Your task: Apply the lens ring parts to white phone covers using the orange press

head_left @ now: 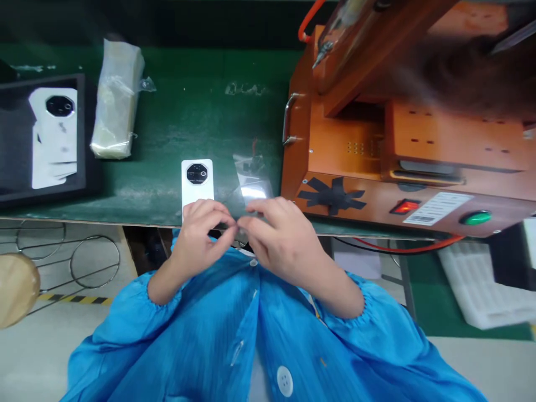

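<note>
My left hand (pixel 201 231) and my right hand (pixel 285 237) meet over the table's front edge, thumbs and forefingers pinched with their tips almost touching. Whatever lies between the fingertips is too small or too clear to make out. Just beyond my left hand is a white phone back panel (pixel 198 194) with a round black camera area, its lower end hidden by the hand. Clear plastic film (pixel 253 180), shiny with reflected light, rests on the green table just past my right hand.
An orange machine (pixel 335 156) with a lit red switch (pixel 405 207) and green button (pixel 475 218) fills the right side. On the left are a wrapped block (pixel 117 100) and a black tray (pixel 82 134) holding white phone panels (pixel 54 137). A wooden stool (pixel 19 290) stands below.
</note>
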`<state>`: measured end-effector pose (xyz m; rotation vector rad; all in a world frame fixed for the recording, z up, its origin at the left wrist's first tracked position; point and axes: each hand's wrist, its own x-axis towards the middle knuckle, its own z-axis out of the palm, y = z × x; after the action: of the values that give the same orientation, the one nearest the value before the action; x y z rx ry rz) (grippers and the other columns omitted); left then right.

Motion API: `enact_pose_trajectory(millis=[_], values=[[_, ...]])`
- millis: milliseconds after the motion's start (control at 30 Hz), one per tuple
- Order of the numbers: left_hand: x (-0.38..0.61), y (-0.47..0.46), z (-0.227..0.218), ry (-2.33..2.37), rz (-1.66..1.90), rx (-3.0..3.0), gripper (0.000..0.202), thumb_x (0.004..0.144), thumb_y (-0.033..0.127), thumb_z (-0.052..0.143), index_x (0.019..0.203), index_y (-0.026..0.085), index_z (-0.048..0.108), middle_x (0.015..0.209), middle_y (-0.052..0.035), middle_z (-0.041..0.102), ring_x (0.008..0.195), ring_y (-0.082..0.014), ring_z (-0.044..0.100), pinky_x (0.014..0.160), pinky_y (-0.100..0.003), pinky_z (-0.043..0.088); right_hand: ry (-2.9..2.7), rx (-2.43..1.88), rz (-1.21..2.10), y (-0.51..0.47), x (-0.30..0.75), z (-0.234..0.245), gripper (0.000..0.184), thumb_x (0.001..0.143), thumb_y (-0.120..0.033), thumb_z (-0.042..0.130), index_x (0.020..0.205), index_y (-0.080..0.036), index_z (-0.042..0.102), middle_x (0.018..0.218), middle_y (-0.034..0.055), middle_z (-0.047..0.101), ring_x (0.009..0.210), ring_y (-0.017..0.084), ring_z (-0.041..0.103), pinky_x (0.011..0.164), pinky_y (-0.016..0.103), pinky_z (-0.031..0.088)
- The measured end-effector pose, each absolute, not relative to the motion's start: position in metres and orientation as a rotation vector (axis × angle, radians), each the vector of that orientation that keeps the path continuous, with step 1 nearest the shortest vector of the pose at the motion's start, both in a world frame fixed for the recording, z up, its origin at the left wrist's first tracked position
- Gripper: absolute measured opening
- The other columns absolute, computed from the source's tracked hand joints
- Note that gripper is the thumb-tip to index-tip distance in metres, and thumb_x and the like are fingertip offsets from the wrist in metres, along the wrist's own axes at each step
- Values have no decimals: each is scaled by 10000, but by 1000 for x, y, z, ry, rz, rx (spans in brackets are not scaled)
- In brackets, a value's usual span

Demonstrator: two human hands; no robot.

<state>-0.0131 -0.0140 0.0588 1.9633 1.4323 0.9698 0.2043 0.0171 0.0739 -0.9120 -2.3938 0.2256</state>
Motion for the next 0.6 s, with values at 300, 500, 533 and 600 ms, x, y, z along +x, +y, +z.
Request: enact_pose_trajectory(millis=[300,500,533,600], values=[[-41,-12,35,1500,1345,1190,138,952,306,731,837,230,733,924,-21,703,902,-176,637,835,-318,492,-1626,-1202,1353,51,159,53,410,997,-597,653,907,-201,712,792,15,667,680,138,555,627,280,457],[-45,-13,36,1569,1266,1303,209,991,355,694,832,221,716,933,-31,726,885,-179,654,803,-323,498,-1588,-1210,1478,54,142,56,450,872,-630,761,797,-195,676,672,-15,590,587,110,447,545,259,343],[-49,-13,35,1600,1239,1360,213,1004,370,682,860,222,729,959,-40,739,910,-189,670,815,-331,508,-1592,-1200,1479,57,140,55,420,881,-599,748,791,-195,673,678,-11,595,600,114,465,559,260,354],[-57,-14,31,1741,1192,1531,224,1018,421,677,1034,220,774,1112,-78,771,1047,-232,702,904,-371,527,-1614,-1211,1431,69,135,52,340,904,-515,711,797,-195,673,695,-6,605,628,122,491,591,267,371]])
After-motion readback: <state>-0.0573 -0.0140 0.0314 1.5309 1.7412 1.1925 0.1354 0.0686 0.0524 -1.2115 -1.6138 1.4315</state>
